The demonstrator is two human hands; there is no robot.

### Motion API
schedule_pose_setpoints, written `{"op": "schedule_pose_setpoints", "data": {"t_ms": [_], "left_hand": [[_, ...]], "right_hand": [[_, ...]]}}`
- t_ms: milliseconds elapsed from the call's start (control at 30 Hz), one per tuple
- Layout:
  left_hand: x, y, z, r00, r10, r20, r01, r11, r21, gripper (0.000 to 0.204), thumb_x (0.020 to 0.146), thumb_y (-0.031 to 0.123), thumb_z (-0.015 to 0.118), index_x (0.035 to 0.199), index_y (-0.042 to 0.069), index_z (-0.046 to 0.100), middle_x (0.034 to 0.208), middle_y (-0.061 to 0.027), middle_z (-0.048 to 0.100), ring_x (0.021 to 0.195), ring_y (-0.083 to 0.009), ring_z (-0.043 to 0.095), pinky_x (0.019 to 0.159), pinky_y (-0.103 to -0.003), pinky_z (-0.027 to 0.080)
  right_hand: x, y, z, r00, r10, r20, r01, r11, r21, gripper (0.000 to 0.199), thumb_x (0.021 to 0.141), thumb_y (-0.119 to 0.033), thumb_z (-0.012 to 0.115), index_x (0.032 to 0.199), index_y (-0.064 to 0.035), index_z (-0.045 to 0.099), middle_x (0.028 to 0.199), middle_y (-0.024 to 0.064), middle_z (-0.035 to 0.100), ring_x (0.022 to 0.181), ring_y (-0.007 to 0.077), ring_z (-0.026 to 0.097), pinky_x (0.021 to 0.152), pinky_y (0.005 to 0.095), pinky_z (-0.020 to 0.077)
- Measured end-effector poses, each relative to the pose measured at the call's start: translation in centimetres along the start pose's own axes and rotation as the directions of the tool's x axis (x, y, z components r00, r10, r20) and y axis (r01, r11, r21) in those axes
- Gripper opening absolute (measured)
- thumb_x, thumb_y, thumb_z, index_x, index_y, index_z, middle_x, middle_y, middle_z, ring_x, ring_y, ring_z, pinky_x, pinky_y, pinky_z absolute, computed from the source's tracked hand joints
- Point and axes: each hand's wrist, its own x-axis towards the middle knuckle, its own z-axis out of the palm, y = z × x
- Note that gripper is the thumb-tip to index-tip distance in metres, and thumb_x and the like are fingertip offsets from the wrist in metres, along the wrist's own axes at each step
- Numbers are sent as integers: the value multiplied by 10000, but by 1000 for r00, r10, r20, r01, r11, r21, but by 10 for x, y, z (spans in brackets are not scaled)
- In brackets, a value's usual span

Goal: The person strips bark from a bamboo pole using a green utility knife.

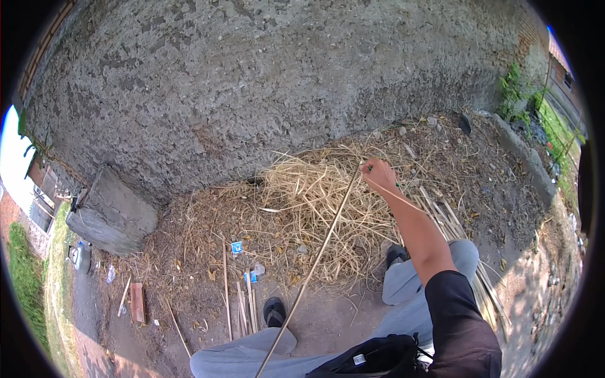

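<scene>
My right hand (380,176) is stretched out in front of the wall, its fingers closed at the upper end of a long, thin bamboo strip (318,256). A small dark green bit shows at those fingers, too small to make out. The strip slants from there down to the lower edge, passing over my leg. A thin pale sliver trails beside my right forearm. Beyond and below the hand lies a heap of pale bamboo shavings (309,186). My left hand is not in view.
A rough grey wall (265,82) rises ahead. More bamboo strips (485,286) lie beside my right leg, others (247,309) near my left sandal (274,311). A concrete block (116,214), a reddish brick (137,302) and blue wrappers (237,247) are to the left.
</scene>
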Motion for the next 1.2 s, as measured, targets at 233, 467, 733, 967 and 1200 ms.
{"op": "schedule_pose_setpoints", "data": {"t_ms": [233,467,733,967,1200], "left_hand": [[-25,-42,-52,994,-87,-71,88,996,14,284,974,280,622,1143,68,709,700,54,576,605,-55,472,532,-244,368],[-41,-105,-97,980,-161,-118,168,985,48,296,969,286,634,1160,72,706,721,51,597,623,-60,495,546,-245,386],[2,-113,-57,829,274,-487,134,749,649,307,933,226,598,1184,56,647,995,-252,677,923,-404,662,781,-457,519],[35,-166,-68,730,547,-410,-68,655,753,286,917,167,534,1141,38,655,966,-270,663,877,-437,645,752,-491,509],[31,-141,-74,792,475,-382,-94,714,693,282,895,161,526,1096,42,684,920,-267,662,840,-423,651,727,-482,516]], "right_hand": [[12,-9,43,970,-240,-35,234,964,-126,183,889,-274,637,933,-112,711,826,167,697,855,352,670,776,472,514],[17,-18,46,993,-73,-95,93,968,233,256,874,-311,665,941,-65,694,852,187,692,829,334,668,780,443,507],[-22,-45,18,959,-262,-111,284,856,431,288,920,-303,661,910,-15,657,852,129,703,646,221,584,659,387,471],[-14,-3,19,996,-87,-33,91,821,564,304,913,-295,662,914,9,660,830,126,698,632,159,581,636,345,467],[-33,16,21,907,-382,-177,408,901,144,544,875,-483,689,1221,-66,642,841,67,696,769,194,675,659,344,527]]}}
